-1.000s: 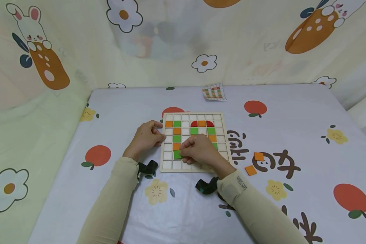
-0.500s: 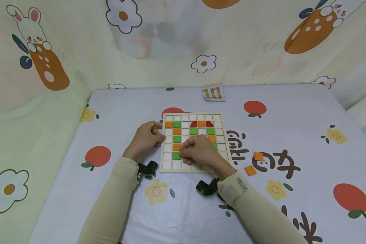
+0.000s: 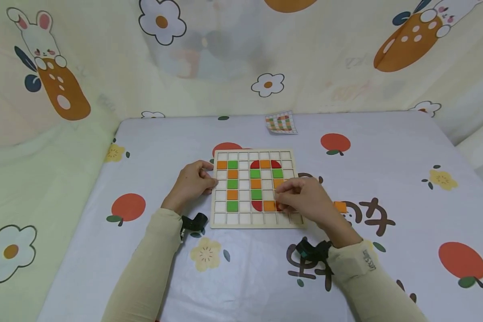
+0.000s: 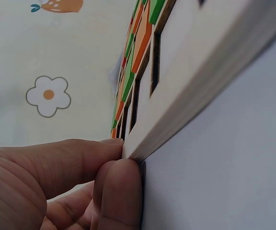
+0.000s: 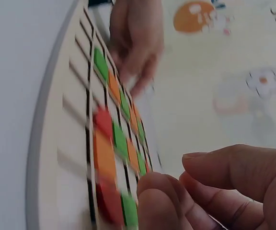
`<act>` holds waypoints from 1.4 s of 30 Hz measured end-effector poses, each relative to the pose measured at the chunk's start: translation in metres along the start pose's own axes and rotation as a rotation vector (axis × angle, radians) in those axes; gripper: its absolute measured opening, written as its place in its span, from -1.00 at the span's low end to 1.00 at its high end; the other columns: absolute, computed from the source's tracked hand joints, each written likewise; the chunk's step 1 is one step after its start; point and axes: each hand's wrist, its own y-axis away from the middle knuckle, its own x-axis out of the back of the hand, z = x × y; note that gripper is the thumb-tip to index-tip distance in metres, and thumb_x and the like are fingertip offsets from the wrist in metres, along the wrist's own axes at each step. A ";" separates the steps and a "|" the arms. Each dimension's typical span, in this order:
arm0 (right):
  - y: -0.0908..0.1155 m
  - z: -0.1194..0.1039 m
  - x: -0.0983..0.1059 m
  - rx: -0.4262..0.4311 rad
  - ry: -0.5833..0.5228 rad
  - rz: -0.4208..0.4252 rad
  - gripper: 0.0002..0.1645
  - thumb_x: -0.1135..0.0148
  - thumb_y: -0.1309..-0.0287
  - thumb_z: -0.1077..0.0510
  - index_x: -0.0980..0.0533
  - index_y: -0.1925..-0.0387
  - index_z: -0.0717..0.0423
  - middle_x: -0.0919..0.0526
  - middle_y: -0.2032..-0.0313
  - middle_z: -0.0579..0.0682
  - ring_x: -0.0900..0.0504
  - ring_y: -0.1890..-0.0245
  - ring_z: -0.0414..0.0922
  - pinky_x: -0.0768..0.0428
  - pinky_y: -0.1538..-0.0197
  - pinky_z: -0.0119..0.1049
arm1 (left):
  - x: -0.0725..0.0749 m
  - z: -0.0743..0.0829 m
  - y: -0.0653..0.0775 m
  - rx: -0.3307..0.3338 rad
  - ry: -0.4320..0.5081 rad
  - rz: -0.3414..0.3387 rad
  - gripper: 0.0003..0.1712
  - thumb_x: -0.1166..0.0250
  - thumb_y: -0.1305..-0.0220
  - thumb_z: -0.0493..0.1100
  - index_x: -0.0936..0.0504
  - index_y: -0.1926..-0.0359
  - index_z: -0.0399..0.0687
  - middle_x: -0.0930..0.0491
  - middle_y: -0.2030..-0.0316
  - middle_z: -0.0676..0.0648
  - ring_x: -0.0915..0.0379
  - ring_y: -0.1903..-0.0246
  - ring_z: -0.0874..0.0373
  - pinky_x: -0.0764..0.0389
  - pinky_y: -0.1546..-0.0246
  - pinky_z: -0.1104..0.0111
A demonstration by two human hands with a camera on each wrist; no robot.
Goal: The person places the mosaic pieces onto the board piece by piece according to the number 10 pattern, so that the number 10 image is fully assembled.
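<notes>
A square wooden grid board [image 3: 261, 226] lies on the cloth, with orange, green and red tiles in some cells. My left hand [image 3: 190, 182] pinches its left edge; in the left wrist view, thumb and forefinger [image 4: 121, 191] meet at the rim. Over the board's right side hovers my right hand [image 3: 307, 201], its fingers loosely bent and, in the right wrist view, nothing between thumb [image 5: 219, 165] and fingers. A green tile [image 3: 232, 206] sits flat at the bottom of the left column. The right hand hides part of the right tile column.
A loose orange tile [image 3: 340, 206] lies right of the board, partly behind the right wrist. Behind the board stands a small card [image 3: 280, 123] printed with a coloured grid pattern. Black wrist cameras [image 3: 194, 222] hang by both sleeves. A patterned cloth hangs at the back.
My right hand has left the green tile, which now lies flat in its cell, and moved right across the board. The second loose orange tile is now hidden. The left hand stays put.
</notes>
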 end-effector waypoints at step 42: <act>0.040 0.067 0.086 -0.277 0.202 0.181 -0.66 -0.39 -0.24 0.09 -0.62 0.07 0.26 -0.78 0.37 0.00 -0.70 0.38 -0.06 -0.61 0.24 -0.27 | 0.001 -0.003 0.000 -0.042 0.001 -0.006 -0.51 -0.43 -0.33 -0.26 -0.54 -0.24 -0.19 -0.57 0.29 -0.11 -0.61 0.46 0.17 -0.64 0.41 0.45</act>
